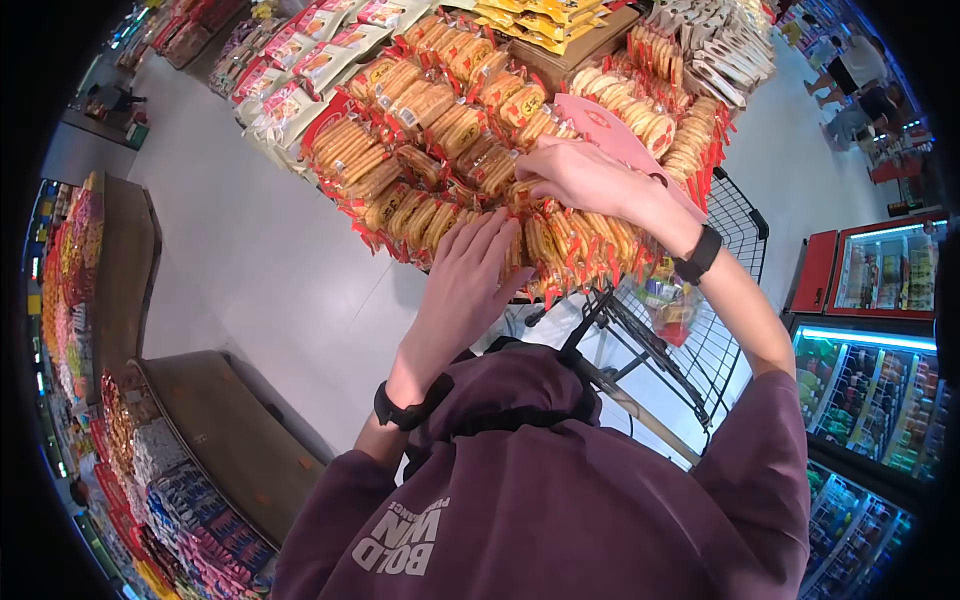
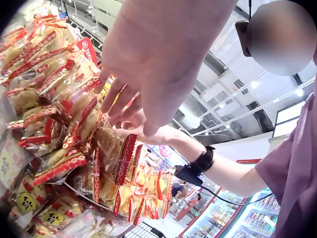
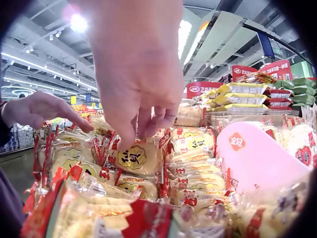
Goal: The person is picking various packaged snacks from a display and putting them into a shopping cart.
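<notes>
A heap of clear, red-edged rice cracker packets (image 1: pixel 430 110) fills the display in front of me. My right hand (image 1: pixel 585 178) reaches into it from the right, fingers bent downward. In the right wrist view, the thumb and fingers of that hand (image 3: pixel 141 94) pinch the top edge of a rice cracker packet (image 3: pixel 136 159) among the others. My left hand (image 1: pixel 470 265) rests on packets at the near edge, fingers extended and slightly spread, holding nothing. From the left wrist, the left hand (image 2: pixel 151 64) hangs over the packets, with the right hand beyond it.
A pink divider board (image 1: pixel 610 135) stands right of the right hand. White packs (image 1: pixel 290 95) and yellow packs (image 1: pixel 545 22) lie farther back. Below the display is a wire shopping cart (image 1: pixel 725 300). Lit drink coolers (image 1: pixel 870 390) stand right, snack shelves (image 1: pixel 210 410) left.
</notes>
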`<state>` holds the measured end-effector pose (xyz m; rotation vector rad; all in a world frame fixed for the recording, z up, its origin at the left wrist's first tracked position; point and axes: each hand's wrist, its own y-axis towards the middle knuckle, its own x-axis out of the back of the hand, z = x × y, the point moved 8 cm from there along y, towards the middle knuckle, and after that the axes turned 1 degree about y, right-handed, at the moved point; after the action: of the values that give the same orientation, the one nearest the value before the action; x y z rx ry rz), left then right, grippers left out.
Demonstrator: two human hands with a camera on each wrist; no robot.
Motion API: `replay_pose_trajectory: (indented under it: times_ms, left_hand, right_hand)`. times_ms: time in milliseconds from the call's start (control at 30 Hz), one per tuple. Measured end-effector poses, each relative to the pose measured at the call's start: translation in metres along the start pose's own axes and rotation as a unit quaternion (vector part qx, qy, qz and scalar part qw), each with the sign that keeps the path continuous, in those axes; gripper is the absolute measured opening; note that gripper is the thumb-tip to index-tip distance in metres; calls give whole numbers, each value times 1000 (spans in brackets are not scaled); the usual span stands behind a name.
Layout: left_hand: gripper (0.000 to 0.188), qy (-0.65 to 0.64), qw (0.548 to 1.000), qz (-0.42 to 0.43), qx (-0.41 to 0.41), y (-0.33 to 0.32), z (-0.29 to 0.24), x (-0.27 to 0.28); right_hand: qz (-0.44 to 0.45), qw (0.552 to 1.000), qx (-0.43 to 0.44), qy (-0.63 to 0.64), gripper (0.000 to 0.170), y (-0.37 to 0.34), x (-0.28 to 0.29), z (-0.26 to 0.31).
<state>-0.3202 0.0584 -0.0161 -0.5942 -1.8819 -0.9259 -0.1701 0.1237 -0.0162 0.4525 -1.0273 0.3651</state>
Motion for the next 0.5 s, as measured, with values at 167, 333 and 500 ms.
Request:
replay_pose_trajectory:
  times_ms: [167,333,500]
  left_hand:
    - [54,36,999,24,-4,6,3,-13]
    - [53,20,999,25,-8,4,7,-22]
    - [53,10,1000,9,-15,2,9,-21]
  right_hand:
    - [-54,994,89,36,22,16,-8,-6]
    - [-17,994,90,56,22,20,-20,-3]
    - [93,993,21,74,24,28,-32,-15]
